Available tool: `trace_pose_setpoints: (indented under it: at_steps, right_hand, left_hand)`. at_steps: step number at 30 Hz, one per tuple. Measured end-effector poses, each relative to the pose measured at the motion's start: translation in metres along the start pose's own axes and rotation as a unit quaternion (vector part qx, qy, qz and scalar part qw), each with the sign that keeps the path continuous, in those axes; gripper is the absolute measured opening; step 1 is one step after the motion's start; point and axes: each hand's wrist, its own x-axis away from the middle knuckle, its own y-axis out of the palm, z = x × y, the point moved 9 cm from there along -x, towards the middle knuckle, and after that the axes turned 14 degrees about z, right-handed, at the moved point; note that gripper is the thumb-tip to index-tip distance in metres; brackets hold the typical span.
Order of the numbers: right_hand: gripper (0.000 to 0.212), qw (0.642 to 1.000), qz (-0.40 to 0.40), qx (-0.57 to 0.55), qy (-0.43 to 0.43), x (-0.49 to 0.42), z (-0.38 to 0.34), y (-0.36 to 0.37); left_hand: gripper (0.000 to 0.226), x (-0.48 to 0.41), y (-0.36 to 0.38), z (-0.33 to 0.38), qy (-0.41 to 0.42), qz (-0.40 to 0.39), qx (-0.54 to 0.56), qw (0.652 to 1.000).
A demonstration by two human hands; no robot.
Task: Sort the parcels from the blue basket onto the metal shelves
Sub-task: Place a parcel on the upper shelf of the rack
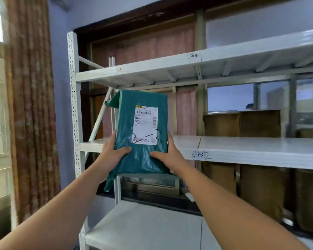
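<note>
Both hands hold a green parcel (pixel 142 101) upright in front of the left end of the metal shelves (pixel 73 91). The left hand (pixel 114 152) and the right hand (pixel 169 156) grip its lower half from either side, each with the thumb laid across the front and the fingers curled behind. The parcel is a glossy plastic mailer, its top just under the upper shelf (pixel 152 66) and its lower part in front of the middle shelf (pixel 251 147). A white shipping label (pixel 146 125) on its front carries barcodes, small print too blurred to read, and a black marker scrawl. The upper shelf edge is hand-marked "4 2-3"; the middle shelf edge reads "4 3-3". Brown cardboard boxes (pixel 242 123) stand on the middle shelf to the right.
</note>
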Motion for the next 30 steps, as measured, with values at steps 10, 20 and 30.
trace_pose_setpoints:
  at_steps: [10,20,30]
  right_hand:
    - [0.088,0.998,0.062,0.002,0.019,-0.015,-0.003,-0.083]
    - [0.064,0.983,0.141,-0.016,-0.113,-0.043,-0.061,-0.151]
    - [0.082,0.897,0.297,0.096,-0.312,-0.071,-0.148,-0.220]
  left_hand:
    - [0.082,0.003,0.083,0.031,0.030,-0.032,-0.035,0.998]
    - [0.078,-0.007,0.133,0.105,0.149,-0.037,0.041,0.987]
    - [0.061,-0.027,0.179,0.203,0.293,0.157,-0.048,0.942]
